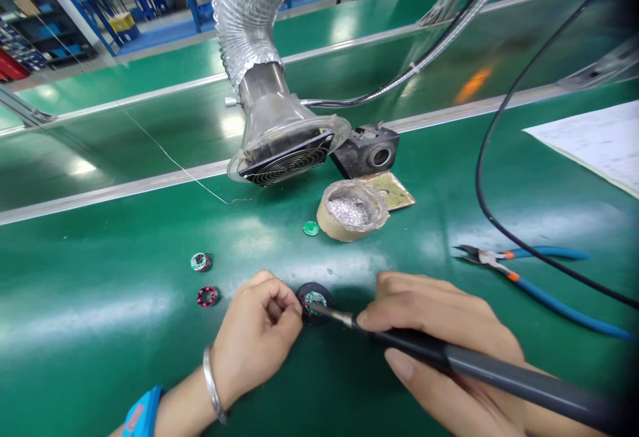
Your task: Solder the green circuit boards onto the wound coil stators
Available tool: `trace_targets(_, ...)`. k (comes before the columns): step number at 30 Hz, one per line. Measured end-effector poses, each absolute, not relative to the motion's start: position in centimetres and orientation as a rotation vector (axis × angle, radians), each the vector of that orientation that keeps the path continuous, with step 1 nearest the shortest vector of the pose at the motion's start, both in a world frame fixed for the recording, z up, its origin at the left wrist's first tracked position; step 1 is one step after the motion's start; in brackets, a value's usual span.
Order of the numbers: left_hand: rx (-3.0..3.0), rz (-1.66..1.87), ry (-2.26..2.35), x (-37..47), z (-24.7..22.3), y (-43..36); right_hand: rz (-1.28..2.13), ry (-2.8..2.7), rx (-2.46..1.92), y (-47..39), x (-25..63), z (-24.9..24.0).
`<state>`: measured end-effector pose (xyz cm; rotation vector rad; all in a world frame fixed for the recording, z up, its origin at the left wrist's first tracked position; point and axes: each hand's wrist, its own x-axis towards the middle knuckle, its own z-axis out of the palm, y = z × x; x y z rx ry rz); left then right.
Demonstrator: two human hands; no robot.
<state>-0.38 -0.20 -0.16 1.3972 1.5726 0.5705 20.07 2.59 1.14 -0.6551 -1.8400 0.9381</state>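
My right hand (444, 337) is wrapped around the dark handle of a soldering iron (414, 344). The iron's tip rests on or just over a small green circuit board (315, 299), which sits in a black round holder (322, 289). At the holder's left edge, my left hand (262, 330) is closed in a pinch; whatever is between its fingertips is hidden. Left of that hand are a small round part with a green and white top (200, 262) and a ring-shaped part with red and black segments (208, 296). A loose green disc (310, 228) lies beyond the holder.
A fume extractor (289, 138) on a foil duct hangs above the green bench. Beneath it stand a tan cup of silvery metal (352, 211) and a dark iron stand (374, 151). Blue-handled cutters (529, 277), a black cable (482, 184) and paper (594, 144) are at right.
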Motion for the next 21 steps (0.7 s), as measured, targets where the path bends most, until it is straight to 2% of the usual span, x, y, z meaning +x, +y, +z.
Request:
trace_targets(13,1.401,0.552,1.587,-0.41,-0.31,-0.28,0.759,-1.93,-0.756,1.88,20.97,0.35)
trace_targets(21,1.395,0.554,1.594,-0.44,-0.48,-0.32,0.888,-1.851,-0.716,2.23,20.32,0.91)
